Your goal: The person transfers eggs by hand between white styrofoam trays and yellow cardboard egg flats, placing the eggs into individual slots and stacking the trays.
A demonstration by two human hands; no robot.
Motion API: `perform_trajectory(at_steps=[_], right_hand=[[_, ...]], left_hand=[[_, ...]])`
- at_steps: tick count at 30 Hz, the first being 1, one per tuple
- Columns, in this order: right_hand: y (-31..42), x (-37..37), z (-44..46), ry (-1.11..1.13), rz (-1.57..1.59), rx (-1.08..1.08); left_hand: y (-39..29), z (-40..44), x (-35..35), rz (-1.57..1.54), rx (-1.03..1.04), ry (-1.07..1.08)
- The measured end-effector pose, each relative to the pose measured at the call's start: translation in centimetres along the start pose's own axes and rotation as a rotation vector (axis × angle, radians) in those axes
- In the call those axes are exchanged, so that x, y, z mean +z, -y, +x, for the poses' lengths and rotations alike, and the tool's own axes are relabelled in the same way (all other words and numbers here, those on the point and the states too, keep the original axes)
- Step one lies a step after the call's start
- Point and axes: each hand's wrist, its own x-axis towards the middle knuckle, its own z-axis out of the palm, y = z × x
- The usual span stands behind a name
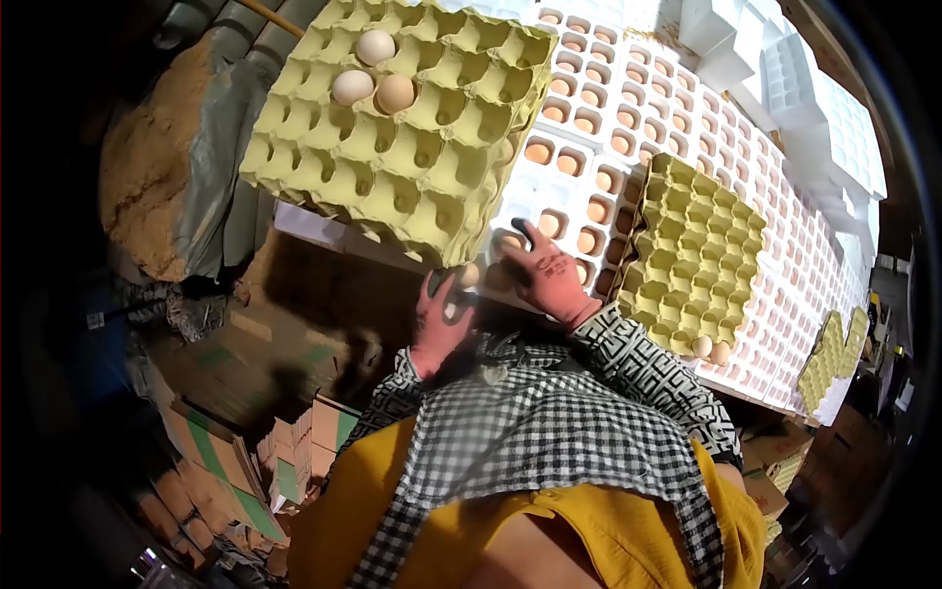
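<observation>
Pretty bright, nearly blown out on the white foam trays (529, 187). Murky lower left, with heavy fisheye bending and black corners.

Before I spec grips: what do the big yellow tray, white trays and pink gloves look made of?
Big yellow tray: likely moulded paper pulp, matte, thick rounded edges. White trays: probably foam; blocky walls, smooth finish. Pink gloves: probably thin fabric, matte, close-fitting; coating unclear.

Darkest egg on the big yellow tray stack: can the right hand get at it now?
Probably yes: nothing covers the darkest egg, and its side toward the right hand is free. The hand would likely need to rise over the edge of the big yellow tray stack and reach across.
</observation>
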Motion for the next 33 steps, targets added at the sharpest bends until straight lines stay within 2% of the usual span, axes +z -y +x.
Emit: perform_trajectory(at_steps=[1, 3, 4, 5, 7, 8, 9, 11, 13, 16, 17, 19, 20, 22, 23, 24, 25, 27, 28, 30, 31, 32, 33], right_hand=[[0.3, -0.5, 0.8, -0.100, 0.109, 0.088], [-0.8, 0.2, 2.4, -0.339, 0.095, 0.073], [-1.5, 0.5, 3.2, -0.264, 0.034, 0.038], [-2.9, 2.5, 3.3, -0.135, -0.254, 0.031], [-1.9, 1.7, 3.0, 0.045, -0.298, 0.082], [-0.9, 0.6, 1.9, -0.101, -0.131, 0.112], [-1.2, 0.1, 1.2, -0.173, 0.006, 0.114], [0.5, -5.7, -1.2, -0.176, 0.070, 0.131], [0.0, -8.5, -4.2, -0.289, 0.145, 0.170], [-1.9, -11.6, -8.5, -0.384, 0.171, 0.200], [-2.3, -13.0, -10.3, -0.406, 0.162, 0.209], [-4.3, -15.9, -14.7, -0.573, 0.176, 0.312], [-5.8, -17.1, -17.0, -0.671, 0.151, 0.317], [-6.6, -20.7, -20.9, -0.566, 0.045, 0.502], [-7.4, -21.8, -23.3, -0.490, 0.037, 0.599], [-7.2, -22.7, -25.1, -0.312, 0.019, 0.604], [-7.3, -22.1, -26.5, -0.158, -0.127, 0.676], [-8.7, -18.6, -29.1, -0.005, -0.386, 0.549], [-9.9, -16.8, -29.7, -0.077, -0.356, 0.574], [-12.2, -16.9, -30.4, -0.242, -0.292, 0.485], [-12.2, -16.9, -30.6, -0.300, -0.259, 0.438], [-11.7, -17.4, -30.8, -0.370, -0.188, 0.411], [-11.9, -17.6, -31.3, -0.380, 0.037, 0.483]], left_hand=[[1.0, -0.3, 0.4, -0.054, -0.063, -0.017], [2.9, -0.2, 2.2, -0.130, -0.179, -0.125], [2.0, 0.2, 2.0, -0.021, -0.143, -0.092], [1.1, 0.7, 1.7, 0.087, -0.099, -0.057], [-0.3, 1.0, 1.6, 0.231, -0.047, -0.058], [-1.0, 0.7, 1.5, 0.301, -0.027, -0.058], [-1.6, 0.7, 1.0, 0.232, 0.012, -0.110], [0.9, 0.1, 1.0, 0.203, 0.148, -0.147], [-1.0, 0.9, 1.1, 0.310, 0.003, -0.173], [-1.4, 2.9, 1.8, 0.530, -0.146, 0.033], [-1.4, 2.9, 2.0, 0.517, -0.157, 0.026], [-1.2, 1.5, 3.0, 0.484, -0.096, -0.335], [-1.2, 0.8, 2.9, 0.271, -0.136, -0.317], [-3.1, 0.2, 3.4, -0.278, -0.182, -0.212], [-3.4, 0.0, 4.8, -0.214, -0.122, -0.117], [-6.7, 0.3, 5.1, -0.199, -0.014, -0.017], [-10.7, 1.0, 4.9, -0.175, 0.095, 0.067], [-16.3, 2.6, 6.0, -0.114, 0.354, 0.199], [-17.9, 2.9, 7.1, -0.104, 0.394, 0.245], [-24.3, 3.3, 9.4, -0.022, 0.522, 0.451], [-26.1, 3.4, 11.1, 0.084, 0.775, 0.406], [-28.3, 2.7, 13.0, 0.166, 0.762, 0.515], [-30.4, 2.3, 15.4, 0.218, 0.815, 0.554]])
